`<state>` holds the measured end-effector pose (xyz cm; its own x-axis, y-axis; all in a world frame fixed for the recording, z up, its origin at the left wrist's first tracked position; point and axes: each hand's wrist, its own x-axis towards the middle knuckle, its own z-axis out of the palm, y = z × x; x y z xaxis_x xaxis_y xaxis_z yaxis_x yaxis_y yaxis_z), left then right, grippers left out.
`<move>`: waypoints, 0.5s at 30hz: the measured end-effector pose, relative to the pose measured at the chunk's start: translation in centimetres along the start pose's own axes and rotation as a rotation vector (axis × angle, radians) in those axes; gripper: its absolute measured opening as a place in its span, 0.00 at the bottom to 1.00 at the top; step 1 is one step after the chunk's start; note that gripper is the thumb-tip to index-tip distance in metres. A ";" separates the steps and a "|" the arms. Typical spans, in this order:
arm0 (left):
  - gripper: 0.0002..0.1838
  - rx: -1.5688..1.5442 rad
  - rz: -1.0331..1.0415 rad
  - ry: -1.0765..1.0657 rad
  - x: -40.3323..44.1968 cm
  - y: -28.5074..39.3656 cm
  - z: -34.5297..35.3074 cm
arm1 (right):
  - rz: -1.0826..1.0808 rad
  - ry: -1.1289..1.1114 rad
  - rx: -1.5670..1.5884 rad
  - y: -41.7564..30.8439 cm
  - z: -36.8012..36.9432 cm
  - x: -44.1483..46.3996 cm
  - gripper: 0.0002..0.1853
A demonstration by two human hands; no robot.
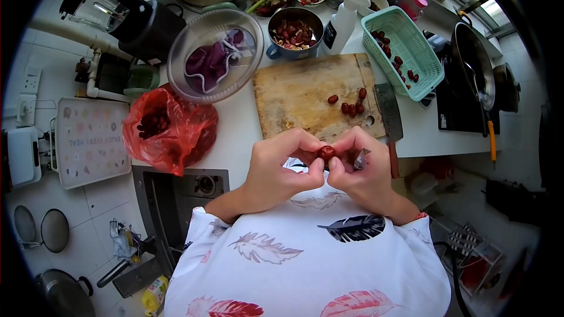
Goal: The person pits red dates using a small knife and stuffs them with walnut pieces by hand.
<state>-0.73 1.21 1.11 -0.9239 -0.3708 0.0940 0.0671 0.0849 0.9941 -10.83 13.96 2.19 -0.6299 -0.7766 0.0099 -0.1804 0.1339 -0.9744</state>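
Between the fingertips of both hands sits a red date, in front of my chest at the board's near edge. My left hand pinches it from the left. My right hand grips it from the right and also has a small metal blade tucked in its fingers. Several loose dates lie on the right part of the wooden cutting board. A cleaver rests along the board's right edge. Beyond the board, a pot holds cut date pieces.
Left of the board are a red plastic bag of dates and a clear bowl with purple cloth. A spray bottle stands behind the board. A green basket with dates and a wok are at the right.
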 end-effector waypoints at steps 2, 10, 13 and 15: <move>0.10 -0.020 -0.050 -0.016 0.0 0.1 -0.3 | 0.033 -0.006 0.033 0.2 0.1 0.0 0.08; 0.10 -0.139 -0.155 0.002 0.2 0.4 0.0 | 0.141 -0.025 0.140 -0.3 -0.4 0.1 0.08; 0.12 0.069 -0.001 -0.022 0.1 0.3 0.0 | 0.078 -0.054 0.005 -0.6 -1.0 0.2 0.09; 0.12 0.086 0.014 -0.063 0.2 0.2 -0.6 | 0.017 -0.102 -0.032 -0.4 -1.2 0.0 0.09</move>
<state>-0.69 0.60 1.40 -0.9453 -0.3101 0.1014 0.0499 0.1698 0.9842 -11.72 14.66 2.85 -0.5530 -0.8326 -0.0315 -0.1950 0.1661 -0.9666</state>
